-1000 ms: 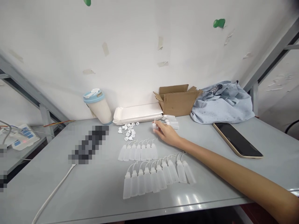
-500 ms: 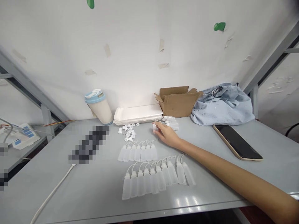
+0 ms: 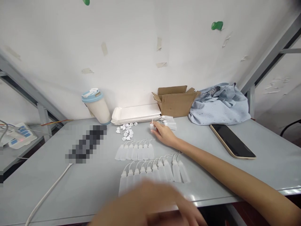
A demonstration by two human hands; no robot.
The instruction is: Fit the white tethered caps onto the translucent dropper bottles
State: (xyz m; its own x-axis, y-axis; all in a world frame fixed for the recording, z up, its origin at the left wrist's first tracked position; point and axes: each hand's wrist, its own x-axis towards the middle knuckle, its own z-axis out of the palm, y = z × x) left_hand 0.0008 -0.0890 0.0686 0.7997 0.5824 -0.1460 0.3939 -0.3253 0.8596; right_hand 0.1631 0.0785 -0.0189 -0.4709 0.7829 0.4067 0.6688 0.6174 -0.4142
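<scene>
My right hand (image 3: 164, 134) reaches to the back of the table. Its fingers close on a small translucent plastic bottle (image 3: 152, 127) with a thin white tip pointing up; my fingers cover much of it. Beside it lie a few more clear bottles (image 3: 171, 126) and a loose pile of white caps (image 3: 127, 133). My left hand (image 3: 145, 204) hangs blurred over the front edge, its fingers smeared by motion. It partly covers the front row of squeeze bottles (image 3: 155, 172) with thin bent tubes. A shorter row of similar bottles (image 3: 135, 152) lies behind.
A stack of white packages (image 3: 136, 113), an open cardboard box (image 3: 177, 105) and a light blue cloth bag (image 3: 218, 106) line the wall. At the left stands a tilted cup (image 3: 97, 106) near a blurred-out dark object with a white cable (image 3: 48, 191). A phone (image 3: 231, 140) lies at right.
My left hand has come into view at the bottom, over the front bottles. My right hand keeps its hold on the small bottle. The whole view has shifted slightly.
</scene>
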